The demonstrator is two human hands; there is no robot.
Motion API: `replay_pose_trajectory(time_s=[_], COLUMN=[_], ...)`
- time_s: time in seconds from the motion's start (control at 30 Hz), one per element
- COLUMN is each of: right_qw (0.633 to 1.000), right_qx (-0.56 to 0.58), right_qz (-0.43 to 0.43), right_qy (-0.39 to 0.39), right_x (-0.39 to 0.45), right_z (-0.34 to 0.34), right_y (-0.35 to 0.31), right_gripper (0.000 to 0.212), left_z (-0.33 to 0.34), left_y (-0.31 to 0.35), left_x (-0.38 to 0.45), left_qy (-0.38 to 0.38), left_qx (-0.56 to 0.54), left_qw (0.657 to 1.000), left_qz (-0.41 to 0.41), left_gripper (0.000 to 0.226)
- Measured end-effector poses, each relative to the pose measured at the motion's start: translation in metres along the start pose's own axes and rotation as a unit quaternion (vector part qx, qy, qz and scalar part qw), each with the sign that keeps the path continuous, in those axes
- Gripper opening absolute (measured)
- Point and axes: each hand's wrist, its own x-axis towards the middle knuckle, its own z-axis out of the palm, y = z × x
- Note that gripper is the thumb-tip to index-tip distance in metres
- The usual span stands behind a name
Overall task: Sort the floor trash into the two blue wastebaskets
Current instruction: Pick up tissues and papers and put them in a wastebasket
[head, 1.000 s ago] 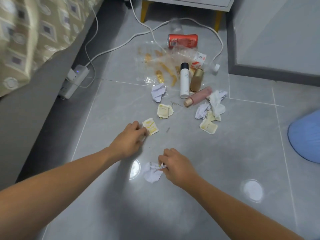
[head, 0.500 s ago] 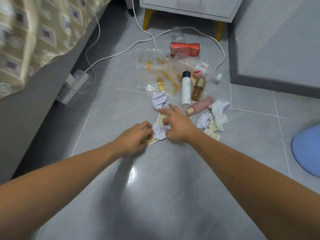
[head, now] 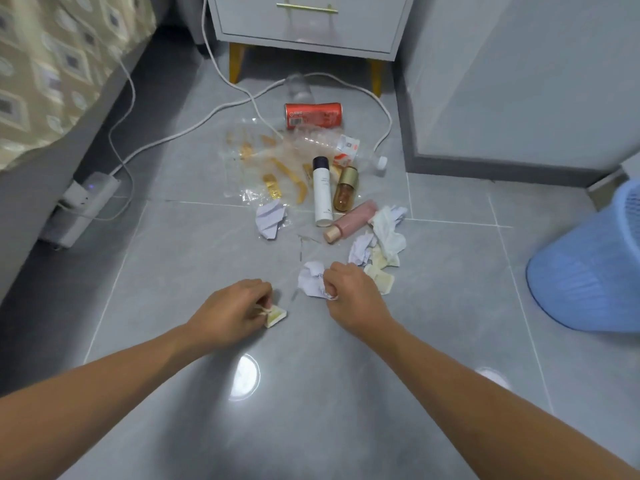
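My left hand (head: 235, 306) is closed on a small yellowish packet (head: 276, 315) just above the grey floor. My right hand (head: 349, 289) grips a crumpled white paper ball (head: 311, 278). Beyond them lies a pile of trash: another crumpled paper (head: 270, 219), white tissues (head: 388, 230), yellowish packets (head: 381, 280), a white bottle (head: 322, 192), a gold-capped bottle (head: 345, 188), a pink tube (head: 351, 221), a red can (head: 313, 115), and clear plastic wrap (head: 263, 161). One blue wastebasket (head: 588, 268) lies tipped at the right edge.
A white power strip (head: 83, 206) and its cables (head: 207, 119) run along the bed base at the left. A grey nightstand (head: 308, 26) on yellow legs stands at the back. A grey wall corner (head: 502, 157) juts in at the right.
My right hand, which reached forward into the pile half a second ago, has pulled back with the crumpled paper. My left hand keeps the packet. The view tilted up, showing more nightstand and basket.
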Motion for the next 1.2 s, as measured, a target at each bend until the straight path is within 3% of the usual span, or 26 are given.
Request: replay_pose_trajectory(time_s=[0.2,0.4,0.6,0.77,0.83,0.97,1.07,1.2], right_qw=[0.993,0.969,0.884,0.799,0.794,0.801,0.823,0.844], right_qx=[0.007,0.017,0.002,0.019,0.035,0.080,0.082,0.109], right_qz=[0.084,0.201,0.383,0.537,0.557,0.579,0.544,0.497], right_qy=[0.088,0.140,0.267,0.270,0.242,0.126,0.142,0.169], right_x=[-0.061,-0.167,-0.315,-0.446,-0.475,-0.500,-0.489,-0.426], right_z=[-0.074,-0.193,-0.336,-0.382,-0.379,-0.379,-0.391,-0.416], right_y=[0.019,0.006,-0.022,-0.025,-0.021,-0.021,-0.035,-0.068], right_gripper=[0.036,0.027,0.026,0.027,0.029,0.027,0.036,0.029], left_z=[-0.015,-0.022,-0.012,0.029,0.051,0.063,0.035,-0.040], left_y=[0.088,0.269,0.470,0.595,0.622,0.641,0.631,0.587], left_x=[0.023,0.024,-0.016,-0.049,-0.057,-0.070,-0.082,-0.088], left_qy=[0.009,0.008,-0.012,-0.096,-0.140,-0.217,-0.191,-0.138], left_qx=[-0.067,-0.166,-0.239,-0.176,-0.120,-0.034,-0.029,-0.028], left_qw=[0.995,0.976,0.954,0.964,0.973,0.971,0.976,0.989], left_qz=[0.067,0.140,0.179,0.173,0.136,0.093,0.098,0.051], left_gripper=[0.024,0.024,0.022,0.014,0.013,0.044,0.041,0.035])
